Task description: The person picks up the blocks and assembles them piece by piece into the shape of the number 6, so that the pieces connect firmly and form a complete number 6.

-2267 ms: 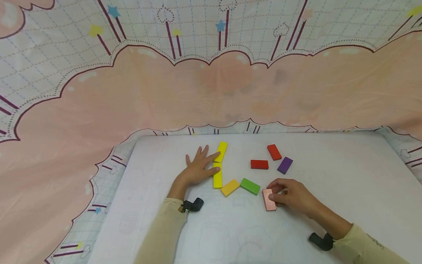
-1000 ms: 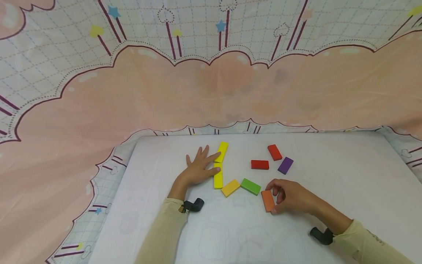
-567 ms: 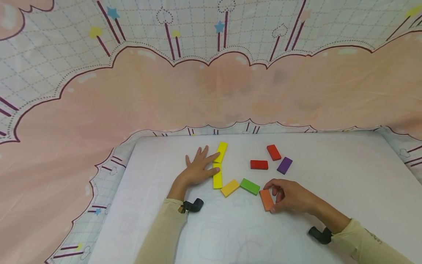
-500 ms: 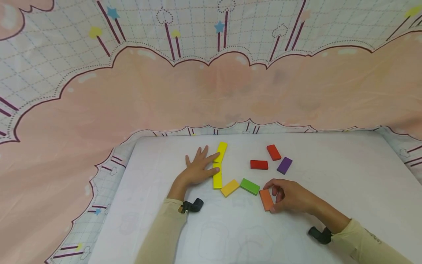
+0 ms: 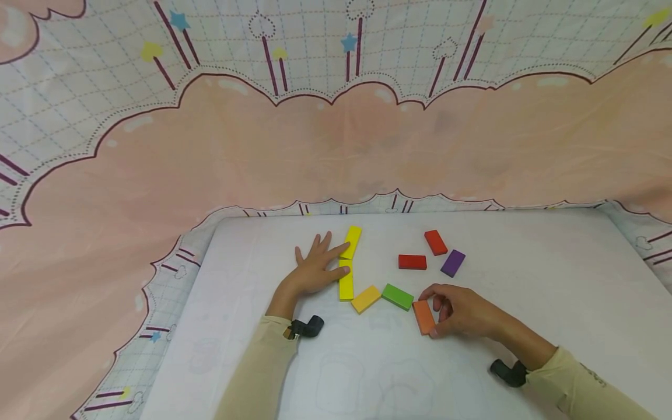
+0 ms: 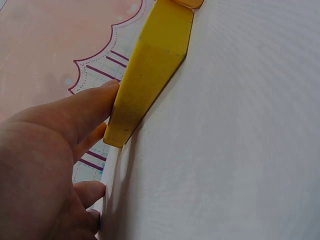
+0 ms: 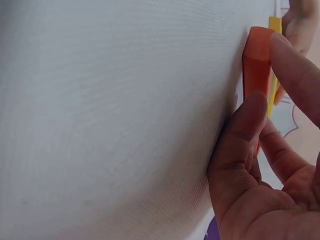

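My left hand (image 5: 314, 269) lies with fingers spread at the left, its forefinger on the upper yellow block (image 5: 354, 234) and its thumb on the lower yellow block (image 5: 346, 288). In the left wrist view the thumb touches the side of a yellow block (image 6: 150, 60). The right hand (image 5: 467, 310) pinches an orange block (image 5: 424, 318) between a finger at its far corner and the thumb at its near corner. That orange block (image 7: 257, 75) lies flat, its corner at the end of a green block (image 5: 397, 297). An amber block (image 5: 366, 299) sits between the green and yellow ones.
Two red blocks (image 5: 412, 262) and a purple block (image 5: 453, 263) lie loose beyond my right hand. All rest on a white table (image 5: 551, 262). A patterned cloth (image 5: 315, 146) hangs behind the table. Each wrist carries a black camera (image 5: 308, 326).
The orange block, pale pink-looking 2.3 seconds ago, has shifted slightly left against the green block. My right thumb has gone from its top face to its near corner. The left hand stays put.
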The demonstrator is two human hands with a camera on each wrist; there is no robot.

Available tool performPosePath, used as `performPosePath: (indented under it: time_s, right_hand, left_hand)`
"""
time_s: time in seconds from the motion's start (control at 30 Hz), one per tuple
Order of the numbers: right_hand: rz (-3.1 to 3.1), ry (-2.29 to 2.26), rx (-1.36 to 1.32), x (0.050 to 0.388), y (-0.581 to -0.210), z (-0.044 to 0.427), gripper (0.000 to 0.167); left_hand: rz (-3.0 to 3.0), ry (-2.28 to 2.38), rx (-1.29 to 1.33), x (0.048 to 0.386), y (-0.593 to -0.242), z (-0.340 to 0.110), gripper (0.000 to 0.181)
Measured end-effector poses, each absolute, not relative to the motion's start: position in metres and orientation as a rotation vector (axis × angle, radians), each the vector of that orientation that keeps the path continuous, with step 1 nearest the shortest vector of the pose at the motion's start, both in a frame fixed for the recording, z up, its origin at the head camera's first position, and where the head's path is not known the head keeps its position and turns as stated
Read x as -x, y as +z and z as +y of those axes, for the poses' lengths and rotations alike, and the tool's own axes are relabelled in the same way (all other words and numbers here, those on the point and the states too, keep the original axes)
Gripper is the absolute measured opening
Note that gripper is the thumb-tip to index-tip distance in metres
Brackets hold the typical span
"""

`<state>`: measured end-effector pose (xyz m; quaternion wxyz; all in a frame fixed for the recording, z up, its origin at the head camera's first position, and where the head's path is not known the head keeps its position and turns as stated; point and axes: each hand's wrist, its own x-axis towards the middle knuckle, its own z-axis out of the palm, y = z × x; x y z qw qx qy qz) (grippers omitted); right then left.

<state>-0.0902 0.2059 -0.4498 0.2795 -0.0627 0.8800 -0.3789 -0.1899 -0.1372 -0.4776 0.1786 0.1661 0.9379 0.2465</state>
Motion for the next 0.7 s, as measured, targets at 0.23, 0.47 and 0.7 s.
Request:
performPosePath:
  time_s: [0.23, 0.47, 0.7]
  right_hand:
    - [2.357, -1.002, 0.175, 0.0909, -0.4485, 0.2058, 0.064]
    - [2.356, -1.002, 0.195, 0.0910, -0.4484, 0.2060, 0.063]
    - [2.361, -0.999, 0.194, 0.0912, -0.4498, 0.2059, 0.064]
  left_hand:
    - [2.647, 0.701, -0.471, 0.1895, -0.4779, -0.1374, 0.065]
    - [2.647, 0.702, -0.475, 0.1895, -0.4774, -0.1374, 0.065]
    - [2.648, 0.707, -0.475, 0.1888, -0.4762, -0.1376, 0.065]
